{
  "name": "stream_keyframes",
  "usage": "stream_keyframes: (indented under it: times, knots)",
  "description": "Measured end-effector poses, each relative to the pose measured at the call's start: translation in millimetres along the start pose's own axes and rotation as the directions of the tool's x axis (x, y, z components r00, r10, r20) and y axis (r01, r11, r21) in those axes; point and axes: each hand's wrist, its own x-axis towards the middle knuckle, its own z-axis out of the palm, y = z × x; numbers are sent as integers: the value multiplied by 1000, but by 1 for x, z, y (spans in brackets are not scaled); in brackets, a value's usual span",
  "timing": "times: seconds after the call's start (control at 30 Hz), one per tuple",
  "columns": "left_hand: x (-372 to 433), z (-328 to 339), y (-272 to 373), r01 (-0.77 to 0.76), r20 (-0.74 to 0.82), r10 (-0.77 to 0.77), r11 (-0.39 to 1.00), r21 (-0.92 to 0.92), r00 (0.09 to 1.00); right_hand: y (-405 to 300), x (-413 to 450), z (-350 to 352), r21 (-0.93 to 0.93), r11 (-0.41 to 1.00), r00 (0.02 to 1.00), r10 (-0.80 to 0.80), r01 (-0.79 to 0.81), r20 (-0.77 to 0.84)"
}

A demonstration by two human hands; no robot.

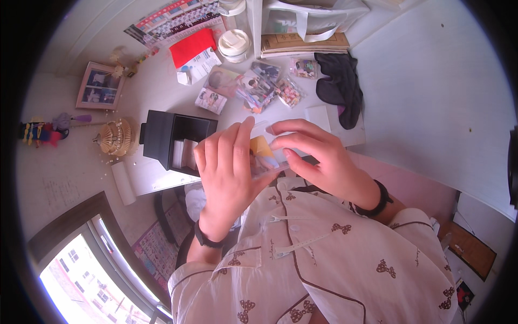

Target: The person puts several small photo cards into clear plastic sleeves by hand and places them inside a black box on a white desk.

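My left hand (226, 166) grips a clear plastic sleeve (283, 165) holding a yellow and blue picture card (263, 152), above the desk's front edge. Its fingers hide the card's left side. At the sleeve's right side is my right hand (311, 150), its bent fingertips and thumb on the clear plastic. Just left of my left hand, a black box (158, 137) lies with its opening towards me, and a stack of cards (184, 153) shows inside. Beyond my hands, picture cards (257, 85) lie in a loose pile, beside a bagged pack of small colourful pieces (289, 92).
Behind the pile stand a lidded white cup (234, 45) and a red pouch (193, 46). A dark cloth (342, 89) lies at the right, with brown paper folders (305, 43) behind it. A beaded ornament (115, 137) and a photo frame (100, 86) are at the left.
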Motion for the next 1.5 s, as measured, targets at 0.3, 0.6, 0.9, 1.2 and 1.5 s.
stream_keyframes:
  times: [0.3, 0.6, 0.9, 1.2, 1.5]
  knots:
    - [-8, 36, -5, -86, 108, 90, 996, -35, 990, 51, -15, 2, 651, 506, 822, 293, -566, 488]
    - [-58, 139, -67, 179, 272, -163, 983, -35, 948, 64, -43, -31, 722, 445, 722, 683, -529, 108]
    - [-104, 182, -75, 165, 412, -201, 979, 121, 889, 11, -40, -36, 665, 616, 798, 601, -422, -51]
    - [-22, 65, 7, 111, -28, -141, 872, -477, 990, 24, -45, -19, 388, 877, 876, 401, -283, -267]
    - [-6, 51, 24, -34, -36, 21, 908, -417, 999, 14, -39, 3, 301, 944, 917, 236, -137, -321]
